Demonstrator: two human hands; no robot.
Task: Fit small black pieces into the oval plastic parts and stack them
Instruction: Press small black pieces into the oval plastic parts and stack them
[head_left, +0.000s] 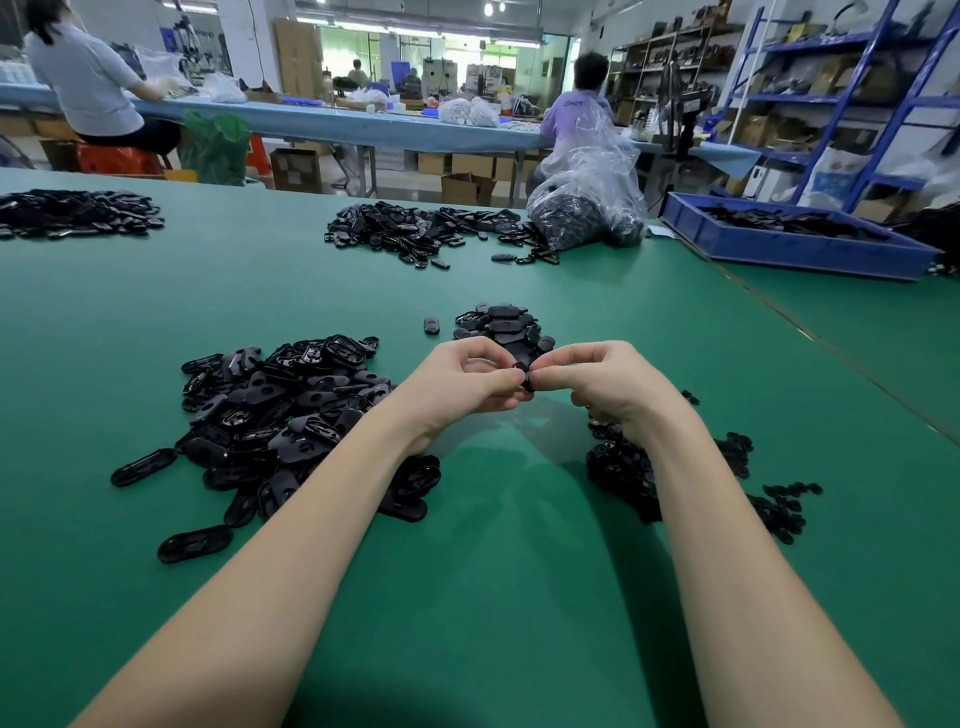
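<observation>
Pinching black part (524, 375) between both hands (467, 387) (605, 384); blue tray (779, 249) holds black parts.

Factory assembly floor around me: long green worktable (156, 322), blue parts bin (795, 249), stocked shelving racks (831, 93), seated workers (88, 78).

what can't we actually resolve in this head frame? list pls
- Black part pinched between left hand and right hand: fingertips cover most of it, so whether a small piece is seated is unknown.
- Pile of small pieces: right forearm hides its near-left part; single shapes too small.
- Stack of oval parts: hands hide its near base; count unreadable.
- Blue bin: contents dark, indistinct.
- Plastic bag: glare hides contents.
</observation>
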